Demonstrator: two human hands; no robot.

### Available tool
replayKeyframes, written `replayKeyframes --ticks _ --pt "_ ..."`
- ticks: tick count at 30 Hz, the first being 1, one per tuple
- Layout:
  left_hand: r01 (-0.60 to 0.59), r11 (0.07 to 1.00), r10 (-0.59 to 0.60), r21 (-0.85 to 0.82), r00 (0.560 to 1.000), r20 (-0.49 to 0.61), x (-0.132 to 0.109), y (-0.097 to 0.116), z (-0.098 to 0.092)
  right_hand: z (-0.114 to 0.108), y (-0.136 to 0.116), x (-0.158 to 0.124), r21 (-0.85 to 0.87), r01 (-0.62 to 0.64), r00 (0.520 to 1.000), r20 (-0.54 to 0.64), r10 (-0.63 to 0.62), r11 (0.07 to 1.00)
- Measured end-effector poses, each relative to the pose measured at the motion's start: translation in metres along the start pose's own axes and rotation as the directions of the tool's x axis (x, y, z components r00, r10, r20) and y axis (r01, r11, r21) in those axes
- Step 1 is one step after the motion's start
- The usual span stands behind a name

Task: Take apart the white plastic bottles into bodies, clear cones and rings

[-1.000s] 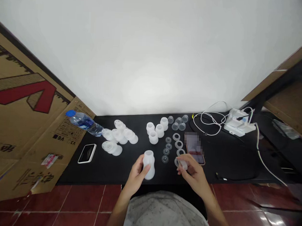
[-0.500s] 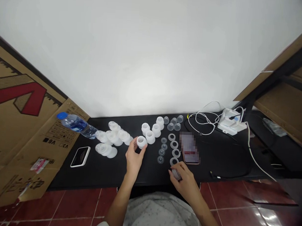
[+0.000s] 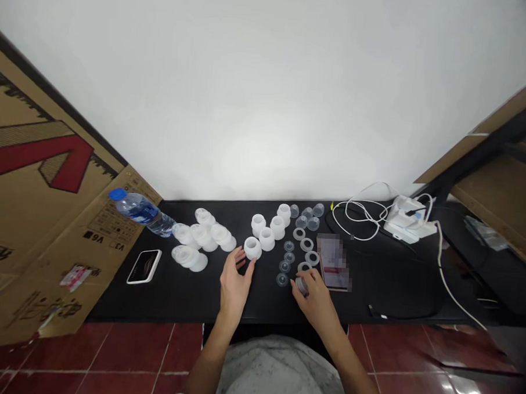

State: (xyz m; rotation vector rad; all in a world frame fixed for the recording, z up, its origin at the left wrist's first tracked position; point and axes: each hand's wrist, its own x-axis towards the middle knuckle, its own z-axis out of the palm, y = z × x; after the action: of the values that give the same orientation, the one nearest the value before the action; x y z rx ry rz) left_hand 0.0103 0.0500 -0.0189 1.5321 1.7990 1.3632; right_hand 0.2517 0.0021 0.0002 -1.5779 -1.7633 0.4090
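My left hand lies on the black table with its fingers apart, just below the nearest white collar. Several more white collars stand behind it. My right hand has its fingers around a small stack of clear discs. Flat translucent rings form a column above that hand. To their left runs a column of small clear discs with raised centres. Clear domed caps sit at the back. White pieces with clear tops lie in a group on the left.
A water bottle with a blue cap leans at the left by a cardboard box. A white-framed device lies in front of it. Right of the rings are a blurred phone, white cables and a white power strip.
My left hand has let go of the nearest white collar, its fingers now apart below it. My right hand, with the disc stack, has moved slightly left and up. The view has shifted a little.
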Motion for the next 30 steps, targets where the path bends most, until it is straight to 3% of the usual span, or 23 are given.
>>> replayKeyframes --ticks 4,7,9,13,16,19,21,26,30 --pt "0.005 1.0 -0.006 0.021 1.0 0.015 0.015 0.001 0.006 0.0 -0.003 -0.001 0.029 0.022 0.999 -0.05 -0.02 0.999" --pt "-0.022 0.999 0.022 0.027 1.0 0.021 0.024 0.002 0.01 -0.004 -0.008 -0.007 0.142 0.009 0.989 -0.144 0.012 0.99" --pt "-0.049 0.998 0.048 0.041 0.998 0.026 0.024 0.006 0.01 -0.007 -0.012 -0.011 0.243 -0.024 0.988 -0.145 0.061 0.97" --pt "-0.139 0.988 0.137 0.068 0.99 0.028 0.006 0.023 -0.003 -0.014 -0.019 -0.016 0.475 -0.112 0.992 0.006 0.124 0.873" --pt "-0.195 0.979 0.202 -0.065 0.968 0.151 -0.022 0.041 -0.014 -0.013 -0.025 -0.017 0.597 -0.139 0.99 0.113 0.088 0.79" --pt "-0.129 0.964 0.203 -0.234 0.923 0.326 -0.051 0.055 -0.02 -0.007 -0.029 -0.016 0.635 -0.115 0.991 0.125 0.045 0.764" --pt "-0.06 0.952 0.172 -0.301 0.916 0.363 -0.063 0.059 -0.019 -0.001 -0.033 -0.015 0.644 -0.085 0.995 0.101 0.026 0.76" --pt "0.041 0.932 0.076 -0.36 0.949 0.305 -0.062 0.058 -0.015 0.004 -0.036 -0.008 0.687 -0.026 0.996 0.083 -0.043 0.726" --pt "-0.008 0.93 0.139 -0.367 0.933 0.333 -0.049 0.056 -0.018 0.007 -0.034 -0.005 0.689 -0.017 1.0 0.018 0.006 0.724"
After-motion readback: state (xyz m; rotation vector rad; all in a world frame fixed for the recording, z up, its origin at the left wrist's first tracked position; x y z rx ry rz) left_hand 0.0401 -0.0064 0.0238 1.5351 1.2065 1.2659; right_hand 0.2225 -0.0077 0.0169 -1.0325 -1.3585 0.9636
